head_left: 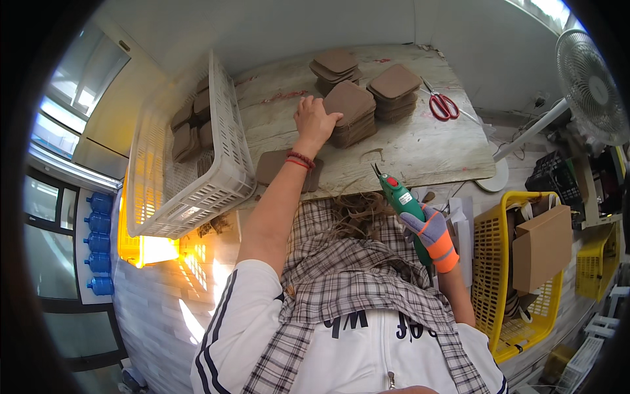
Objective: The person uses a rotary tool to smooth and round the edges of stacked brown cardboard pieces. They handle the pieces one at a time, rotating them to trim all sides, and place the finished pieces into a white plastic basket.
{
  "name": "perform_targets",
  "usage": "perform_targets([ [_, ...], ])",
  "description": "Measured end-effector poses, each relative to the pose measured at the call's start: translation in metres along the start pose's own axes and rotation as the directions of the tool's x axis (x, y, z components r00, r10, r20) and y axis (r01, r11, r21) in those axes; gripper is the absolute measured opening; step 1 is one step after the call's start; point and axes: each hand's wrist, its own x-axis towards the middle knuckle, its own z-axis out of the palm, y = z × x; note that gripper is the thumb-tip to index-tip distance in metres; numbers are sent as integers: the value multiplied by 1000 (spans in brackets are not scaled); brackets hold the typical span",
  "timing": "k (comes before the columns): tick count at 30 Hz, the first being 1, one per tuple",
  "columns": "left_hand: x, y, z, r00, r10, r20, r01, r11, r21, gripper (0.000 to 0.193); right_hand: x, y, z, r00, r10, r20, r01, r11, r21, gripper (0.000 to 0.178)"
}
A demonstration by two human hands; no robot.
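My bare left hand (314, 123), with red bead bracelets at the wrist, is at the left side of a stack of brown rounded pads (350, 105). Its thumb is spread from the fingers and meets the stack's edge; no pad is seen lifted. My right hand (430, 233), in a grey and orange glove, is wrapped round green electric scissors (396, 195) with a red button. The dark, slim blades point up and left, apart from any pad. Partly behind my left forearm, more brown pads (272, 167) lie near the table's front edge.
Two more pad stacks (335, 64) (396, 84) and red-handled scissors (443, 106) rest on the worn table (275, 111). A white crate (226, 141) with pads stands left. Brown trimmings (357, 213) lie on my plaid apron. Yellow basket (489, 282) and fan (590, 85) are right.
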Motion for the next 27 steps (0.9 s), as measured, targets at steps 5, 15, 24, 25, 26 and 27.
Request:
perform_targets([
  [5, -3, 8, 0, 979, 26, -202, -60, 985, -163, 47, 0, -1, 1, 1000, 18, -11, -18, 997, 72, 35],
  [15, -39, 55, -42, 936, -314, 160, 112, -165, -980, 30, 15, -30, 18, 990, -78, -115, 88, 993, 78, 34],
  [24, -69, 83, -35, 886, -276, 373, 31, -767, -641, 38, 9, -62, 42, 974, -150, -172, 170, 979, 109, 32],
  [25, -69, 85, -35, 888, -261, 378, 39, -777, -628, 38, 9, -62, 43, 973, -152, -174, 172, 979, 108, 32],
  [26, -69, 88, -34, 890, -246, 383, 48, -787, -615, 38, 9, -61, 43, 972, -154, -176, 175, 979, 106, 32],
  [27, -70, 91, -35, 889, -242, 388, 49, -793, -607, 38, 10, -61, 43, 971, -156, -180, 176, 980, 98, 32],
])
